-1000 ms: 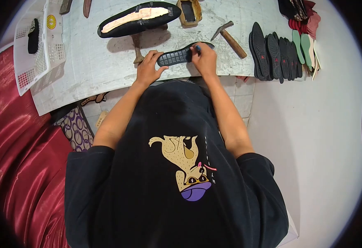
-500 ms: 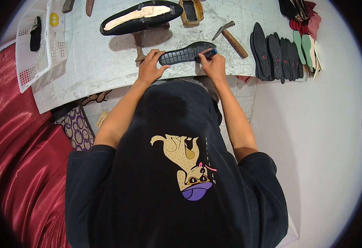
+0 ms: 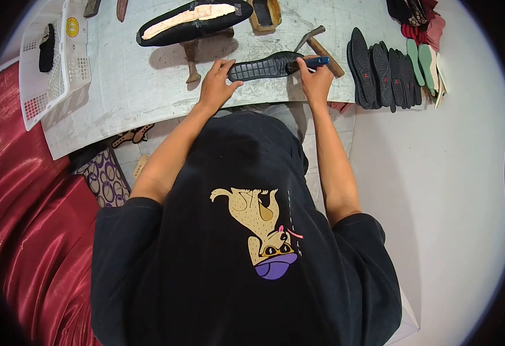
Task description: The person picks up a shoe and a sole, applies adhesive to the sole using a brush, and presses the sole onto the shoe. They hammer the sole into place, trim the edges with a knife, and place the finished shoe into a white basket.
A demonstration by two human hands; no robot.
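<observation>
A black shoe sole (image 3: 258, 70) with a grid pattern lies on the white worktable near its front edge. My left hand (image 3: 216, 86) is at the sole's left end, fingers around that end and thumb apart from them. In my right hand (image 3: 317, 78) is a dark marker-like tool with a blue end (image 3: 316, 61), pinched over the sole's right end. Its tip is too small to make out. Behind the sole, a black shoe form (image 3: 195, 23) with a pale strip rests on a metal stand (image 3: 191, 60).
A hammer (image 3: 324, 55) lies just beyond my right hand. Black soles (image 3: 382, 75) and green insoles (image 3: 425, 60) stand in rows at the right. A small wooden box (image 3: 265, 16) is at the back, a white basket (image 3: 62, 69) at the left.
My right hand has moved right and slightly up with the tool, which now lies lower and points more sideways. The sole and my left hand have shifted slightly right and up.
</observation>
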